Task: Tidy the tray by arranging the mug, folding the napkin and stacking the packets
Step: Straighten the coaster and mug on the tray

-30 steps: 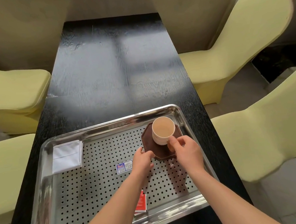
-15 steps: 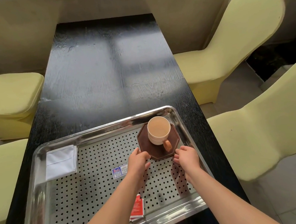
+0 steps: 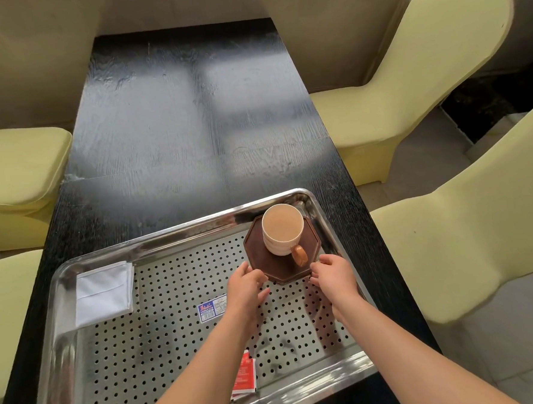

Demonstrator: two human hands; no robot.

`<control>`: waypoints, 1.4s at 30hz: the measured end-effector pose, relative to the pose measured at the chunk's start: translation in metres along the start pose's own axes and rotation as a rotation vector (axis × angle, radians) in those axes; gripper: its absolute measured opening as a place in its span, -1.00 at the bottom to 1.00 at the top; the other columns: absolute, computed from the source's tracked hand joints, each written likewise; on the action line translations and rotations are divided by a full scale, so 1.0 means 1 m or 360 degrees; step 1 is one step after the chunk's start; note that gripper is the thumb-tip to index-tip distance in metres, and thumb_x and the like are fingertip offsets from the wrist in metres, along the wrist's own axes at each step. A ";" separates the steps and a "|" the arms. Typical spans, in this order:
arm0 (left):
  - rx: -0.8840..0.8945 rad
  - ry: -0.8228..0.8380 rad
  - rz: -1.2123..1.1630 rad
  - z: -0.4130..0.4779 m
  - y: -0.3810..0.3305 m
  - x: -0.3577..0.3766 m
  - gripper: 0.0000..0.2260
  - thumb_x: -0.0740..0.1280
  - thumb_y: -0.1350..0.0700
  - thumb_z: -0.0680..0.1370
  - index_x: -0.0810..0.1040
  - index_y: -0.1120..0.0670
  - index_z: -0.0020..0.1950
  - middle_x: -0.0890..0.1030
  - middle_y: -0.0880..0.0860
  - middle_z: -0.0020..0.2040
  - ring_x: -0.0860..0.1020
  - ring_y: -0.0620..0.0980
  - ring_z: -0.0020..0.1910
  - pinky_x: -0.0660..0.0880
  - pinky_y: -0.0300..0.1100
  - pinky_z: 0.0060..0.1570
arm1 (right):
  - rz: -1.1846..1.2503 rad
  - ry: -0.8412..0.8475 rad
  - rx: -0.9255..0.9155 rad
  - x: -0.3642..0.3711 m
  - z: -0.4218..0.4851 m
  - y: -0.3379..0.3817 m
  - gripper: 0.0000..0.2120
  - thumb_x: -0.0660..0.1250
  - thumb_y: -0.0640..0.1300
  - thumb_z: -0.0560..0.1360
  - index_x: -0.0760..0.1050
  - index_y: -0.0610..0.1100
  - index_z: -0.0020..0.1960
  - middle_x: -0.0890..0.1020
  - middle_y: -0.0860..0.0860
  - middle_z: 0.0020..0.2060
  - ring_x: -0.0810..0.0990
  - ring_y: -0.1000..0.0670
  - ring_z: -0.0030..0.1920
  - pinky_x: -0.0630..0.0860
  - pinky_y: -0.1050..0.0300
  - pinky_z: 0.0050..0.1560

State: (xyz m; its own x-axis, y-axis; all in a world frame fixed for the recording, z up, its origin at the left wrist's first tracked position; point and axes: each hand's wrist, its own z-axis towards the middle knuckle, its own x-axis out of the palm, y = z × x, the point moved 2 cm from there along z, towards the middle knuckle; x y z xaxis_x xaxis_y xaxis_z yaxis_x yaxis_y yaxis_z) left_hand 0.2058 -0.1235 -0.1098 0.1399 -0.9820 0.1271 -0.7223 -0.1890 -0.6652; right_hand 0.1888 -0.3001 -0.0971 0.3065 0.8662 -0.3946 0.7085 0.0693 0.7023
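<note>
Cream mug [image 3: 282, 235] stands upright on a dark-brown octagonal coaster [image 3: 262, 260].

One camera (a wide one) sits on the person's head. It looks forward and down, close over the tray [image 3: 155, 240]. The left hand [image 3: 245, 292] and right hand [image 3: 333, 275] show low in the middle; the table [image 3: 191, 112] runs away past them.

On the counter [image 3: 192, 128] sat the tray [image 3: 167, 239]. Inside, the mug [image 3: 281, 232] stood on a coaster [image 3: 267, 265] far right, the napkin [image 3: 104, 293] far left, packets [image 3: 211, 308] centre and near edge.
</note>
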 end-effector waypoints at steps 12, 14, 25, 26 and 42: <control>0.0063 0.0003 0.0164 -0.008 -0.009 0.002 -0.29 0.28 0.34 0.46 0.17 0.10 0.59 0.44 0.08 0.46 0.43 0.07 0.40 0.37 0.11 0.41 | -0.0847 0.0034 -0.0440 -0.002 0.014 0.032 -0.56 0.13 -0.32 0.59 0.37 -0.14 0.45 0.51 -0.10 0.35 0.49 -0.14 0.31 0.42 0.07 0.14; 0.0040 0.0000 0.0142 -0.008 -0.010 0.002 -0.29 0.27 0.34 0.47 0.15 0.09 0.60 0.43 0.10 0.46 0.45 0.08 0.38 0.40 0.10 0.38 | -0.0819 0.0039 -0.0410 -0.003 0.017 0.032 -0.60 0.11 -0.33 0.58 0.45 -0.13 0.37 0.58 -0.08 0.18 0.55 -0.13 0.16 0.47 0.10 0.02; 0.0071 0.0055 0.0202 -0.009 -0.009 0.003 -0.46 0.25 0.36 0.43 0.47 0.09 0.40 0.62 -0.01 0.26 0.54 -0.02 0.27 0.47 -0.06 0.23 | -0.0741 0.0076 -0.0470 -0.003 0.020 0.015 -0.57 0.14 -0.32 0.59 0.41 -0.08 0.42 0.52 -0.05 0.33 0.43 0.07 0.07 0.41 0.18 0.06; 0.0082 0.0061 0.0225 -0.010 -0.009 0.003 -0.50 0.25 0.36 0.42 0.52 0.08 0.34 0.67 -0.04 0.18 0.57 -0.04 0.21 0.48 -0.10 0.14 | -0.0734 0.0075 -0.0472 -0.004 0.020 0.014 -0.58 0.13 -0.33 0.59 0.42 -0.10 0.41 0.51 -0.06 0.34 0.41 0.08 0.04 0.38 0.21 0.02; 0.0112 0.0101 0.0224 -0.004 -0.007 0.005 -0.51 0.28 0.33 0.41 0.52 0.06 0.32 0.62 0.05 0.26 0.54 0.08 0.27 0.44 0.09 0.31 | -0.0691 0.0122 -0.0519 -0.008 0.014 0.009 -0.49 0.15 -0.34 0.59 0.37 0.00 0.48 0.46 0.01 0.42 0.47 -0.04 0.38 0.46 -0.02 0.35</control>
State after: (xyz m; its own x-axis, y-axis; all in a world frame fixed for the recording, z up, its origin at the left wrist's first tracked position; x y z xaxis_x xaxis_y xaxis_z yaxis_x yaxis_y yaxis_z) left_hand 0.2092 -0.1271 -0.1014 -0.0040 -0.9973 0.0736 -0.6825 -0.0511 -0.7291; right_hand 0.2018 -0.3137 -0.0959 -0.0260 0.7567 -0.6532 0.5220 0.5676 0.6367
